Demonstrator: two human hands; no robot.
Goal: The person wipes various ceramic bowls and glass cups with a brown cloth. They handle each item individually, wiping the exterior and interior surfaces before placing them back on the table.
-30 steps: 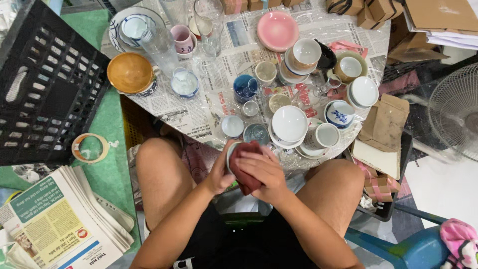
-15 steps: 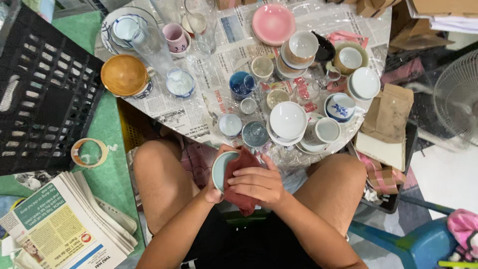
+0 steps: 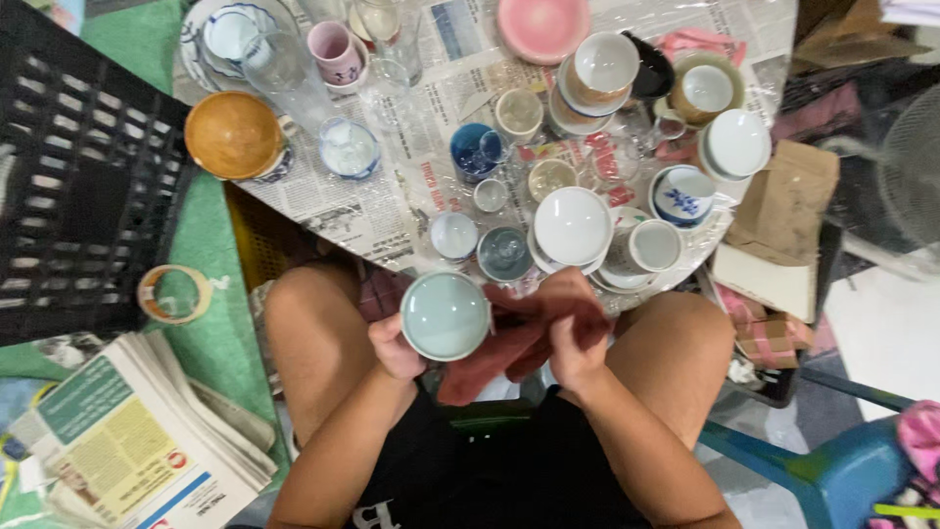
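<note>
I sit with my knees against a round table point(image 3: 392, 211) covered in newspaper. My left hand point(image 3: 396, 346) holds a pale celadon-green bowl point(image 3: 446, 314) by its underside, its mouth turned up toward me. My right hand point(image 3: 575, 343) grips a dark red cloth point(image 3: 519, 338), which drapes from my fingers to the bowl's right side over my lap. Both hands hover just below the table's near edge, close to a small grey-blue cup point(image 3: 505, 253) and a white bowl point(image 3: 573, 225).
The table is crowded with cups, bowls, glasses, a pink plate point(image 3: 541, 24) and an orange-brown bowl point(image 3: 233, 134). A black plastic crate point(image 3: 73, 186) stands at left, with a tape roll point(image 3: 173, 293) and stacked newspapers point(image 3: 137, 431) on the green floor. Cardboard point(image 3: 783, 211), a fan and a blue chair point(image 3: 832, 470) lie right.
The cloth was pressed over the bowl under both hands. My right hand has drawn the cloth off to the right, and the bowl's pale inside now shows in my left hand.
</note>
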